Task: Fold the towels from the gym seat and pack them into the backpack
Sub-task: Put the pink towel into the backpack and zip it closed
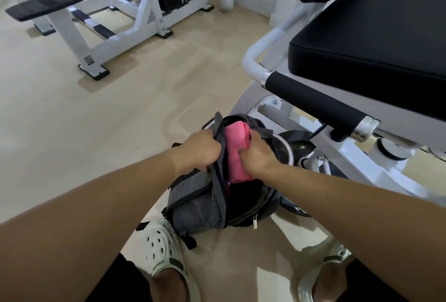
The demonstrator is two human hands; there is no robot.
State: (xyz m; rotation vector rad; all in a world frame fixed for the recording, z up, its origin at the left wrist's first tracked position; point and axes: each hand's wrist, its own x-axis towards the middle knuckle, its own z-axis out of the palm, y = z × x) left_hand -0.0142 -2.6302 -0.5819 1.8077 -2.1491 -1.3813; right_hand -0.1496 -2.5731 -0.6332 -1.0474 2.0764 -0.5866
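A grey backpack (193, 205) stands on the floor between my feet, its main compartment unzipped and gaping. A folded pink towel (235, 149) sits upright inside the opening. My left hand (198, 149) grips the grey front flap and holds it to the left. My right hand (258, 154) has its fingers curled round the pink towel at the compartment's right side. The black gym seat (371, 36) at the upper right has nothing on the part that shows.
A black padded handle bar (316, 104) and the white frame (337, 152) of the seat machine crowd the backpack's right side. Another white weight machine (115, 19) stands far left. Beige floor (96, 120) spreads to the left. My white clogs (161, 253) flank the bag.
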